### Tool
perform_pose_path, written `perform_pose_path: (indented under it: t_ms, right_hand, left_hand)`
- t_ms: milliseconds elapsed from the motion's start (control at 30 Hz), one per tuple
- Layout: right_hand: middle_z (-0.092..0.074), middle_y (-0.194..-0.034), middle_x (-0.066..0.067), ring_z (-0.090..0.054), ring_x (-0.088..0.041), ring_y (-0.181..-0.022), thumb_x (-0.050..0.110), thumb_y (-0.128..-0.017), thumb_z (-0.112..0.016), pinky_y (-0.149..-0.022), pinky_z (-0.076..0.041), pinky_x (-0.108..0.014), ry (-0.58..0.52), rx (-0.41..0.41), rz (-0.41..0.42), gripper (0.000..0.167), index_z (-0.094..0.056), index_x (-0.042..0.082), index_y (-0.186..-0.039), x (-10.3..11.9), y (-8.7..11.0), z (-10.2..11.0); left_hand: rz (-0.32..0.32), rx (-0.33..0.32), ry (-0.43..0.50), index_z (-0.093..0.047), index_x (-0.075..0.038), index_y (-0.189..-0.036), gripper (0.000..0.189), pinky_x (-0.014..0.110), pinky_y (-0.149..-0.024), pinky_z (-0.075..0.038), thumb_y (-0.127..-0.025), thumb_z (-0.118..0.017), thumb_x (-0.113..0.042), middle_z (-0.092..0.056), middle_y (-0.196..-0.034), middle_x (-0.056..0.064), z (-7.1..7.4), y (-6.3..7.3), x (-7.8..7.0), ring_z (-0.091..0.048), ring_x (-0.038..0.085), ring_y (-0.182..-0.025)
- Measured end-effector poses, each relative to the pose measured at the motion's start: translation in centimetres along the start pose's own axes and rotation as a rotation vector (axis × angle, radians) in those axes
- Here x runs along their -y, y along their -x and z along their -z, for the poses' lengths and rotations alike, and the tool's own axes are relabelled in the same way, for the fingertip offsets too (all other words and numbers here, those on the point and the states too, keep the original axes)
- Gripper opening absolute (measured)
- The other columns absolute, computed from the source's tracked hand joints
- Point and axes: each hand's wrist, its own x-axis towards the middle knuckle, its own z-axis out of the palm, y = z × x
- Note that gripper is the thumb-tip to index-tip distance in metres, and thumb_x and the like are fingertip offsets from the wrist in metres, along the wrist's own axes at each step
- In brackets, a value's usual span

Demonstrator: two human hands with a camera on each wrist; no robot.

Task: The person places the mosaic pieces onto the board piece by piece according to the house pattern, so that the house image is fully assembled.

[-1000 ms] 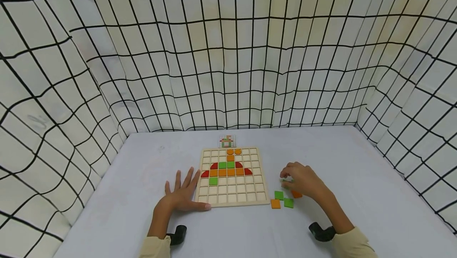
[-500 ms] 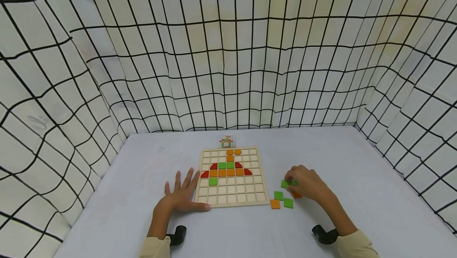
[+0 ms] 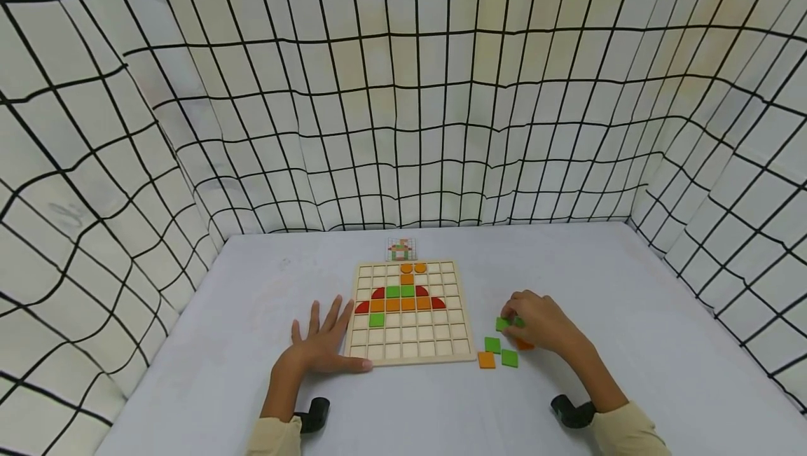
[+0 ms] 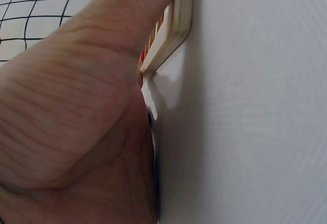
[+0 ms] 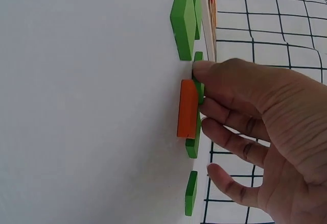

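A wooden grid board point(image 3: 410, 351) lies in the middle of the table, with green, orange and red pieces set in its squares. My left hand point(image 3: 321, 351) lies spread at the board's left side, its thumb touching the near left corner. In the left wrist view the palm point(image 4: 76, 101) hides most of the board. To the right of the board, my right hand point(image 3: 539, 319) reaches down among loose tiles. Its thumb and fingers pinch a green square tile point(image 3: 502, 323) at the table. An orange tile point(image 5: 188, 109) sits close by the thumb.
Loose green tiles point(image 3: 509, 358) and an orange tile point(image 3: 486, 360) lie near the board's right corner. A small pattern card point(image 3: 401, 249) stands behind the board. Black netting point(image 3: 441, 127) over white walls surrounds the white table point(image 3: 252, 288).
My right hand has shifted slightly right and its fingers have closed in around a green tile. My left hand stays in place, and the board's pieces have not changed.
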Motion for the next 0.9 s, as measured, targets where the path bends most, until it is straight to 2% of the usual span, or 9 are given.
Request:
perform_pose_path:
  t_ms: [333,667,900]
  right_hand:
    - [-0.063,-0.088,0.010,-0.056,-0.007,-0.082,0.029,-0.078,-0.082,-0.071,-0.048,-0.028,-0.078,0.005,0.054,0.022,-0.070,0.017,-0.092,0.6,-0.5,-0.1]
    - [-0.064,-0.091,0.011,-0.060,-0.009,-0.088,0.030,-0.082,-0.078,-0.076,-0.052,-0.029,-0.133,0.001,0.155,0.019,-0.070,0.018,-0.095,3.2,-2.5,0.3]
    - [-0.064,-0.090,0.011,-0.056,-0.007,-0.083,0.029,-0.081,-0.078,-0.074,-0.049,-0.026,-0.150,-0.003,0.227,0.016,-0.071,0.019,-0.091,5.0,-4.0,-0.1]
  left_hand:
    - [0.003,0.014,0.002,-0.012,-0.015,-0.158,0.126,0.075,-0.107,0.009,-0.064,-0.077,-0.069,0.003,-0.166,0.014,-0.1,0.1,0.2,0.017,0.048,-0.147]
    - [0.006,0.013,0.005,-0.012,-0.016,-0.158,0.126,0.074,-0.108,0.011,-0.065,-0.078,-0.068,0.004,-0.166,0.013,0.1,0.0,0.2,0.018,0.047,-0.147]
    - [-0.007,0.016,0.008,-0.010,-0.017,-0.159,0.127,0.074,-0.107,0.012,-0.064,-0.076,-0.071,0.006,-0.166,0.012,-0.2,-0.1,0.4,0.019,0.047,-0.147]
